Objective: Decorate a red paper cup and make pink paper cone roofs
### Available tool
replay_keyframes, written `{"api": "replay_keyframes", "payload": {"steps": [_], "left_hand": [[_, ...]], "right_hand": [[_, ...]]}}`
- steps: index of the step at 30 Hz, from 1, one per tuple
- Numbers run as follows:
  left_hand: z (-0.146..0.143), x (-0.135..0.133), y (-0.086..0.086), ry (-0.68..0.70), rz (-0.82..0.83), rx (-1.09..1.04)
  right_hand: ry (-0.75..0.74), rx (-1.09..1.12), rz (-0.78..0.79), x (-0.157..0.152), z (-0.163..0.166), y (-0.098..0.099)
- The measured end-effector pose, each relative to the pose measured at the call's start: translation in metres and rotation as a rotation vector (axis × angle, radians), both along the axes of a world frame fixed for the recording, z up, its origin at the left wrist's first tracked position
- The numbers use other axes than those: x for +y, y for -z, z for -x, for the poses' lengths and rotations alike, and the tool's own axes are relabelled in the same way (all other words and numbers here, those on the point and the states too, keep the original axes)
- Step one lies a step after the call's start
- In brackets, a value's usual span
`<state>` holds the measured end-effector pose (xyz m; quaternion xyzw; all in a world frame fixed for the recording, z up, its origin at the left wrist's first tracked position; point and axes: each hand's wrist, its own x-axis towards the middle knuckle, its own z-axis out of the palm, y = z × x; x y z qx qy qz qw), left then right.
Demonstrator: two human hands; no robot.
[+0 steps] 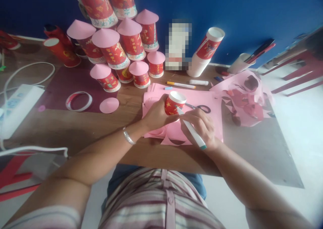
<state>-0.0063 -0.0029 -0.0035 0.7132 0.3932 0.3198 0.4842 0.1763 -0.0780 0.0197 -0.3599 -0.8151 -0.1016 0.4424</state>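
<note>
My left hand (157,114) is wrapped round a small red paper cup (171,106) with a white rim, tilted over the pink paper sheets (212,121). In my right hand (200,124) is a white marker pen (192,132) with a green end, its tip against or very close to the cup's side. Just behind the right hand lies a pair of scissors (203,108) with dark handles, partly hidden by the cup and fingers. A yellow-and-white marker (181,85) and a small blue cap (168,88) rest near the paper's back edge.
Several red cups with pink cone roofs (106,39) stand at the back left. A tape roll (79,101) and a pink disc (109,105) lie left. Stacked cups (207,50) stand behind, pink scraps (246,101) lie right, and a white power strip (22,108) sits far left.
</note>
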Motion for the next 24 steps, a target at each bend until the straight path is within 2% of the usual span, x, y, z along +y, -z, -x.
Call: {"api": "replay_keyframes", "payload": {"steps": [7, 13, 20, 24], "left_hand": [[0.001, 0.004, 0.002, 0.011, 0.093, -0.088], [0.001, 0.004, -0.003, 0.046, 0.157, -0.162], [0.002, 0.004, -0.008, 0.068, 0.355, -0.274], [0.002, 0.005, -0.009, 0.073, 0.39, -0.296]], "right_hand": [[0.039, 0.041, 0.014, 0.001, -0.002, 0.004], [0.05, 0.092, 0.017, 0.003, -0.002, 0.005], [0.051, 0.093, 0.046, 0.002, -0.001, -0.001], [0.076, 0.113, 0.043, 0.002, 0.0, -0.003]]}}
